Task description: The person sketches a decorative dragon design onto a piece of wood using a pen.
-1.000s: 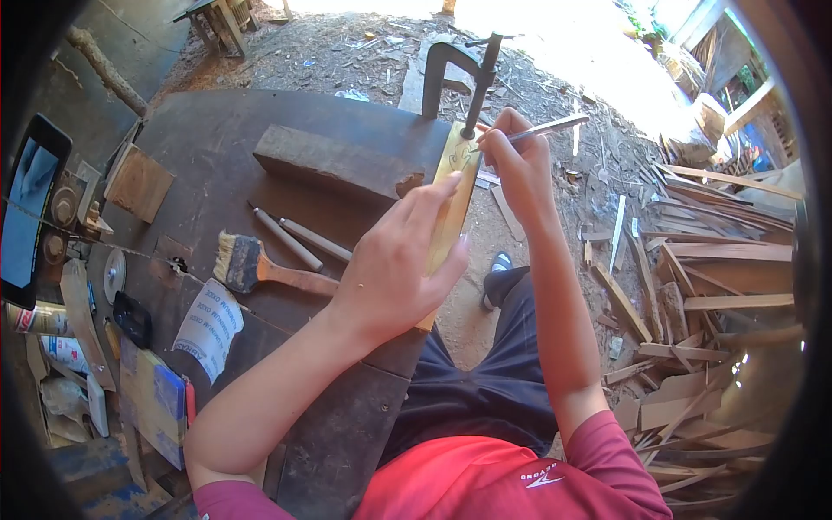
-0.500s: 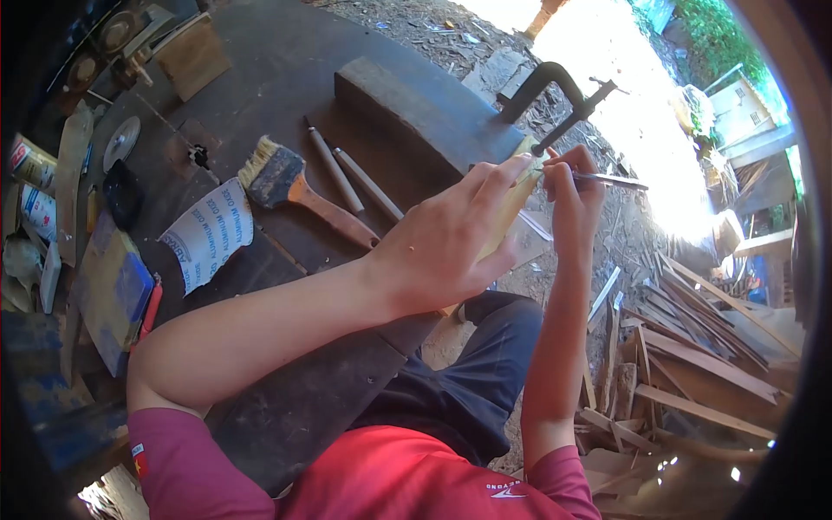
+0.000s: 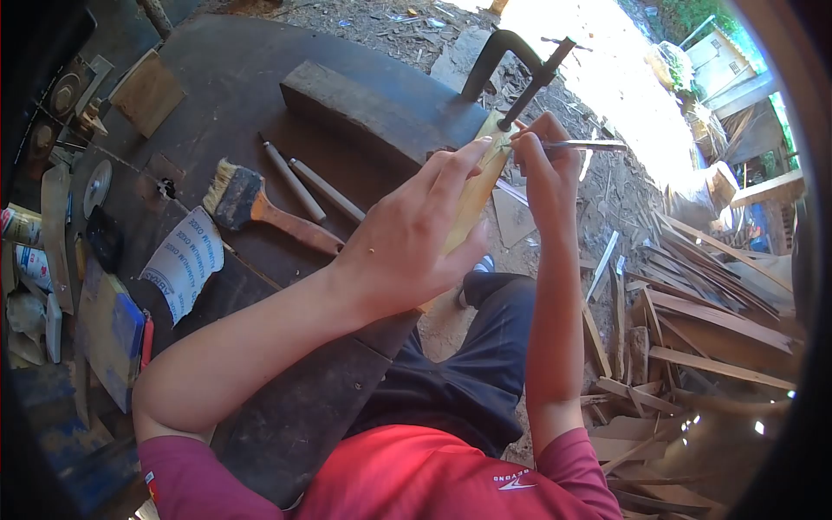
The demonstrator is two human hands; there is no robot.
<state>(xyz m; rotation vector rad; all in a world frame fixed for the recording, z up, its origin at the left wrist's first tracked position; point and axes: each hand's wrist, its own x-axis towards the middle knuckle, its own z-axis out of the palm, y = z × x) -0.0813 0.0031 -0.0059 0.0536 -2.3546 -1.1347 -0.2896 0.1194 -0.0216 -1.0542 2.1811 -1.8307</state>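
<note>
My left hand (image 3: pixel 403 230) is wrapped over a pale yellowish piece of wood (image 3: pixel 471 204), thumb on the near side and fingers along the top. A black C-clamp (image 3: pixel 484 62) stands at the wood's far end, its screw (image 3: pixel 529 97) pressing down there. In my right hand (image 3: pixel 546 169) is a slim pencil-like tool (image 3: pixel 600 146), pinched between the fingers, with its shaft sticking out to the right. Its tip is at the wood near the clamp screw; the tip's shape is too small to tell. Beside the wood lies a long dark block (image 3: pixel 364 113).
On the dark table (image 3: pixel 260 56) lie two slim grey-handled tools (image 3: pixel 295 184), a paintbrush (image 3: pixel 282 221) and a curved sandpaper sheet (image 3: pixel 184 263). Clutter fills the left side, including a wooden block (image 3: pixel 147 95) and a disc (image 3: pixel 98 188). Wood scraps (image 3: pixel 693 325) are piled on the ground at right.
The whole view has shifted, so the table, clamp and hands appear farther left and slightly higher. Both hands keep their hold on the wood and the slim tool.
</note>
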